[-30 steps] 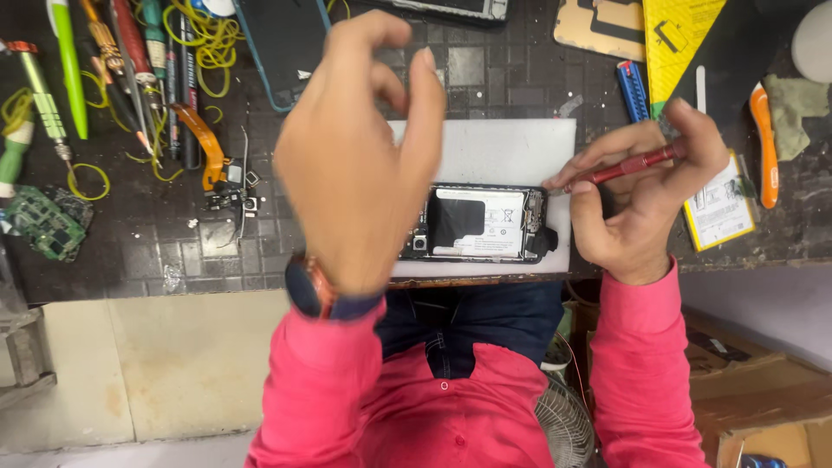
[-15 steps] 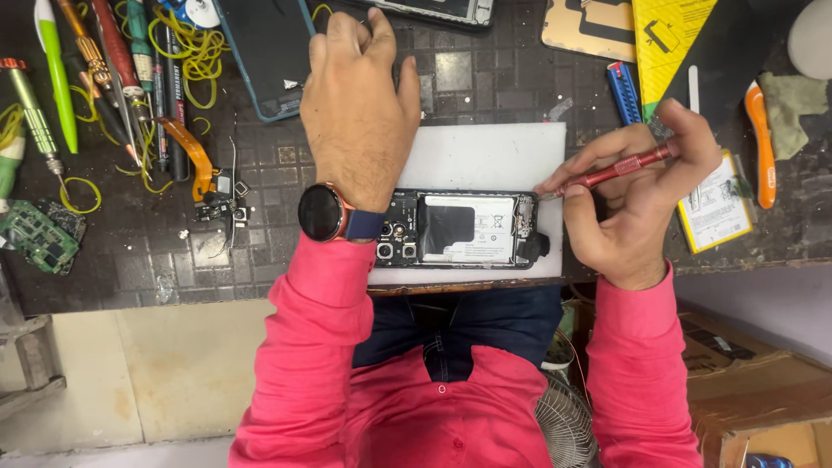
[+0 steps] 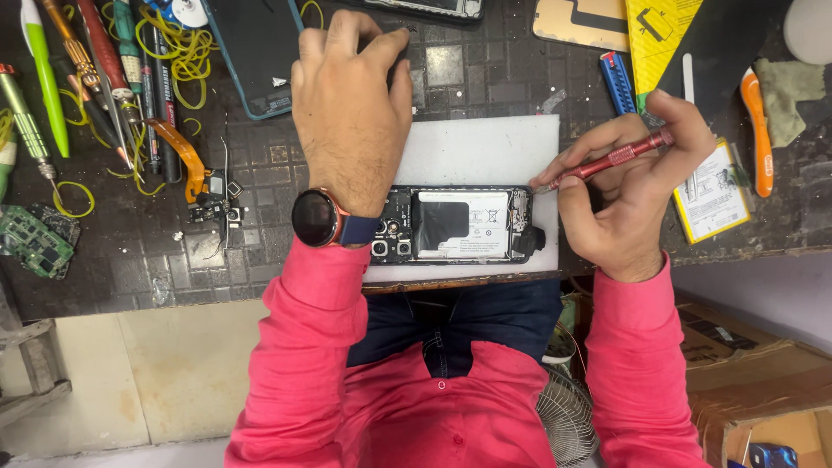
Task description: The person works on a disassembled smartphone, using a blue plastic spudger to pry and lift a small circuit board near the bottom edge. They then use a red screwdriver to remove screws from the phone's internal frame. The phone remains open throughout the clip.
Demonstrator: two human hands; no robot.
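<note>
Phone repair workshop: screwdrivers (image 3: 104,69), circuit board (image 3: 35,238), opened phone (image 3: 455,225)

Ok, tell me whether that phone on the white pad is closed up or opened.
Opened. The phone lies on the white pad with its back cover off: battery and camera lenses are exposed.

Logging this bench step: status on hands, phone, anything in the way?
Left hand flat on the mat beyond the phone, holding nothing. Right hand grips red screwdriver, tip at phone's right end. Phone open on white pad; nothing blocking.
</note>
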